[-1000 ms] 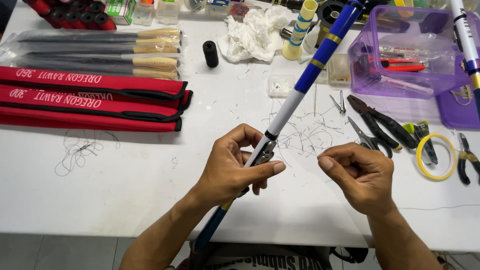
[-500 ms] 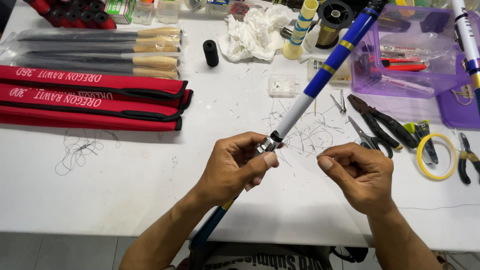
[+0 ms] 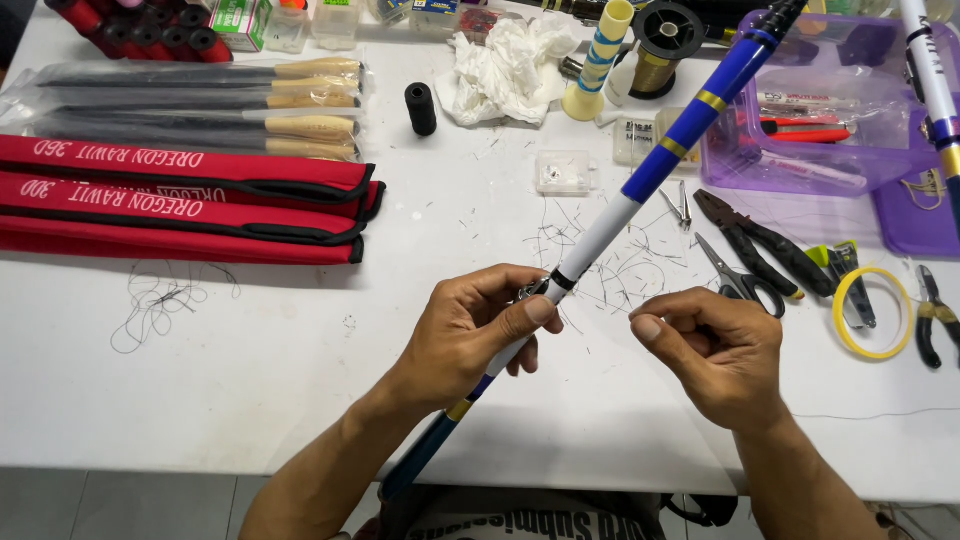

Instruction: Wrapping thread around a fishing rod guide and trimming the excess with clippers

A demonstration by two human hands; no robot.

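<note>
I see my left hand [image 3: 475, 335] wrapped around the blue-and-white rod [image 3: 610, 225] near the table's [image 3: 250, 380] front edge, my right hand [image 3: 715, 350] pinched shut beside it.

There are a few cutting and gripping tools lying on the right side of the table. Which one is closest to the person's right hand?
The scissors with dark handles, lying just above the right hand. The long black pliers lie beyond them, and the other small pliers sit far off by the table's right edge.

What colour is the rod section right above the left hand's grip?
White, with a black band, on the rod above the left hand; blue begins higher up. Head view.
</note>
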